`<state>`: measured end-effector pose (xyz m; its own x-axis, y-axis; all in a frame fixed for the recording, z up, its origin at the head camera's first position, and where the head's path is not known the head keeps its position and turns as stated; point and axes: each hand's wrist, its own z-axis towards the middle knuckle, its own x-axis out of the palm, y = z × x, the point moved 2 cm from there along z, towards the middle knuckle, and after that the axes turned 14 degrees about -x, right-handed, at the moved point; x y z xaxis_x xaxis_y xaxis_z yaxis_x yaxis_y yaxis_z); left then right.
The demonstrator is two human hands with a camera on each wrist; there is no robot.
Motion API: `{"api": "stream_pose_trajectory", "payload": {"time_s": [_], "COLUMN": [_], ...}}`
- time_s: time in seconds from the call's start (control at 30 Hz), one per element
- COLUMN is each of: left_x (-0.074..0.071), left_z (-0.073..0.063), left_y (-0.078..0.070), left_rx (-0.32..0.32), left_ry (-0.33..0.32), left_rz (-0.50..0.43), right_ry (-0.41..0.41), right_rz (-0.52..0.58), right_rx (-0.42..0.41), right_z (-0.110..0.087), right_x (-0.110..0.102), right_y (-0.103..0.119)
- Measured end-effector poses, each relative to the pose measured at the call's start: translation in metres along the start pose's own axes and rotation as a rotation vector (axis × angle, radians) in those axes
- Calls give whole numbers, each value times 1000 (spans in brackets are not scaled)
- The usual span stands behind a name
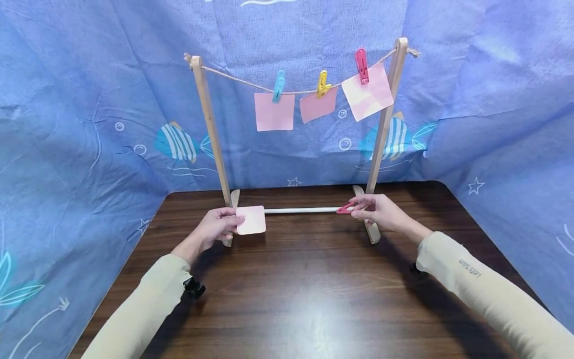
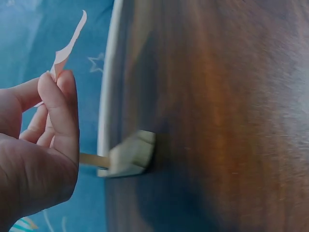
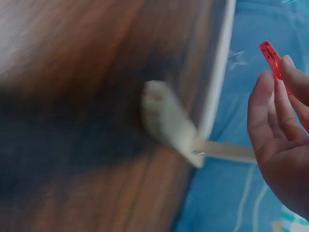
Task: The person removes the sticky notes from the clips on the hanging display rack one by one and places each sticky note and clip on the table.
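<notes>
My left hand (image 1: pixel 217 227) pinches a small pink paper square (image 1: pixel 252 220) by its left edge, in front of the rack's left foot. In the left wrist view the paper (image 2: pixel 67 48) appears nearly edge-on and slightly bent. On the other side, my right hand (image 1: pixel 376 212) pinches a red clothespin (image 1: pixel 345 209) between thumb and fingers; its tip points left. The right wrist view shows the clothespin (image 3: pixel 271 59) above the fingertips. Behind and above both hands, a rope (image 1: pixel 233 78) sags between two wooden posts.
Clipped to the rope are three pink papers, held by a blue clothespin (image 1: pixel 279 86), a yellow clothespin (image 1: pixel 322 84) and a red-pink clothespin (image 1: pixel 361 66). A white bar (image 1: pixel 300 210) joins the posts low down. The rack stands on a dark wooden table (image 1: pixel 287 279) before a blue curtain (image 1: pixel 287 159).
</notes>
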<state>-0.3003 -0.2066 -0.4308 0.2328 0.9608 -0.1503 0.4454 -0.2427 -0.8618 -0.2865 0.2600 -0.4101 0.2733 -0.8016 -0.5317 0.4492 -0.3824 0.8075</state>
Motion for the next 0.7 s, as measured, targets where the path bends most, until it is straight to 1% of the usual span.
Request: {"api": "stream_pose_trajectory", "payload": {"time_s": [0.07,0.17,0.23,0.37,0.43,0.5,0.6,0.7], "left_x": [0,2,2,4,5,7,8,9], "left_z": [4,7,9,14,15,15,14,12], "left_y": [7,14,18,24,27,29,30,29], "left_rx": [-34,-57,-59,-53,-62,-73,-78,-68], "left_ry": [1,7,-1,-15,-15,-12,-24,-46], "left_rz": [-1,13,30,47,56,65,71,55], "right_ry": [-5,-8,-5,1,14,23,49,67], "right_rz": [-28,-45,-19,72,72,27,-59,-91], "right_rx": [6,31,52,92,104,113,103,103], "right_z": [-4,-10,-13,-19,-22,-24,-24,-21], "right_x": [2,4,5,6,7,7,8,10], "right_y": [-9,-21,-26,-36,-40,-43,-44,-44]}}
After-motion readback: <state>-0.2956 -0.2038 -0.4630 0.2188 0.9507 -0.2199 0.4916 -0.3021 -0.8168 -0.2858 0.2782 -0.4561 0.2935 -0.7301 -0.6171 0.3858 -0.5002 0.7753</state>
